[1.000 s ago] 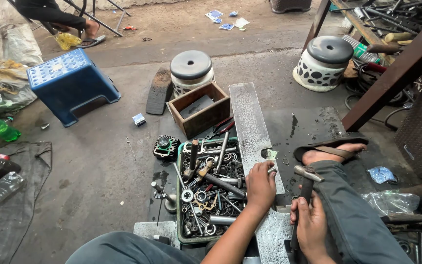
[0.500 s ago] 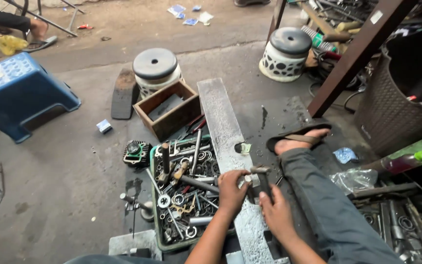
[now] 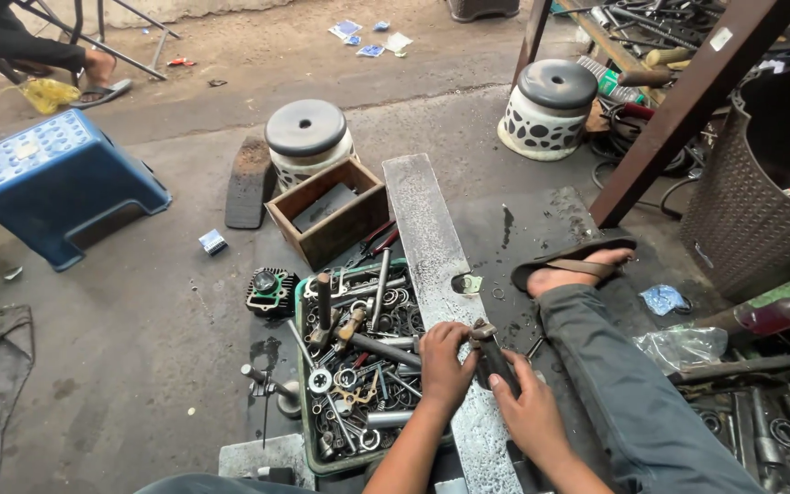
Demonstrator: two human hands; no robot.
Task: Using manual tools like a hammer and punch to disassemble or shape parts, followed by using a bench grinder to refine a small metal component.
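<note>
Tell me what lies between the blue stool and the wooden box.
In the head view, a small blue-and-white packet on bare concrete; a dark flat board lies nearer the wooden box than the blue stool.

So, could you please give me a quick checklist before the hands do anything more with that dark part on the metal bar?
1. Dark part gripped by both hands: ok; left hand, right hand.
2. Part rests over the metal bar: ok.
3. Bar lies flat on the floor: ok.
4. Parts tray within reach beside the left hand: ok.
5. Sandalled foot clear of the bar: ok.
6. Part's fastening state: cannot tell.
</note>
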